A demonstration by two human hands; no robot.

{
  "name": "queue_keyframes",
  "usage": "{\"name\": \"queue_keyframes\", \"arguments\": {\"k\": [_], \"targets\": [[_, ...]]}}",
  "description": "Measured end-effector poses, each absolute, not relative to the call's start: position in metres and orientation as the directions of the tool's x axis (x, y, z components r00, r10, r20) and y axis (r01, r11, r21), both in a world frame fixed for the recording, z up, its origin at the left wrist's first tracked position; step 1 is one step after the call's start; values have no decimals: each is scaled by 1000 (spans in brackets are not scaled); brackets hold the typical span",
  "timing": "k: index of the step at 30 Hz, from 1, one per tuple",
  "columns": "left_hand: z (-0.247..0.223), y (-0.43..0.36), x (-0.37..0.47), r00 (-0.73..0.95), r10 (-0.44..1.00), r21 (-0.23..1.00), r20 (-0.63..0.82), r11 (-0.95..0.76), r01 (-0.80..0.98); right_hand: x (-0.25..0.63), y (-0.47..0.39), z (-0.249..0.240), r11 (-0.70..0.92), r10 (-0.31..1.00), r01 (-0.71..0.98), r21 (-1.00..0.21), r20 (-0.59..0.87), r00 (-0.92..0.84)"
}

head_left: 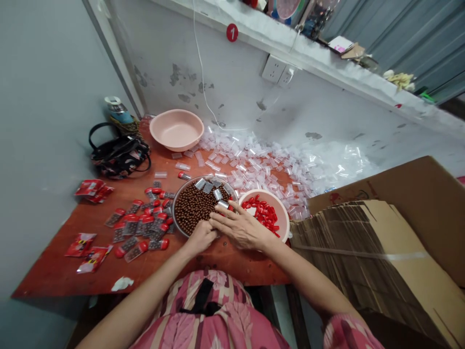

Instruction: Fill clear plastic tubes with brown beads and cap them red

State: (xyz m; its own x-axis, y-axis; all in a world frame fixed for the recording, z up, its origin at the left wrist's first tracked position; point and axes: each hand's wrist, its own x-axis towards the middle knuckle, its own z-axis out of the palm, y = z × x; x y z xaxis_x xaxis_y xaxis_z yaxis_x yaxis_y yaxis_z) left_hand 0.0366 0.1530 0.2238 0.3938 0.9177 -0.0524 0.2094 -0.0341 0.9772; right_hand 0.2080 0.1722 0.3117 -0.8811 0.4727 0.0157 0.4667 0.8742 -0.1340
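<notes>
A metal bowl [175,206] of round brown balls [196,203] stands in front of me, with several silver-looking small pieces [208,187] on top. At its near rim my left hand [203,236] is closed, and what it holds, if anything, is hidden. My right hand [241,228] reaches over with its fingers stretched out, touching the left hand. A silver piece and something red show by its fingertips. Beside it stands a pink bowl [285,215] of small red caps [268,215]. Filled clear containers with red caps [145,224] lie in a pile left of the metal bowl.
Many clear empty tubes [250,160] cover the back of the red table [225,266]. A pink basin [177,128], a black handbag [119,155] and red packets [92,259] are to the left. Cardboard [348,261] stands close on the right.
</notes>
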Motion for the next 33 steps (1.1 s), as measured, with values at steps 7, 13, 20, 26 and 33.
{"name": "queue_keyframes", "arguments": {"k": [7, 13, 20, 26, 33], "targets": [[213, 146, 34, 105, 972, 970, -210, 221, -102, 200, 165, 286, 687, 726, 714, -135, 101, -680], [212, 142, 44, 127, 951, 896, -281, 307, -322, 185, 156, 246, 564, 818, 809, -166, 242, -522], [207, 145, 46, 85, 970, 924, -227, 242, -296, 186, 163, 222, 584, 787, 784, -212, 385, -482], [189, 146, 40, 25, 959, 932, -283, 281, -229, 176, 163, 203, 576, 817, 758, -307, 244, -522], [159, 152, -21, -259, 898, 933, -354, 319, -168, 185, 211, 188, 404, 886, 787, -466, -14, -463]]}}
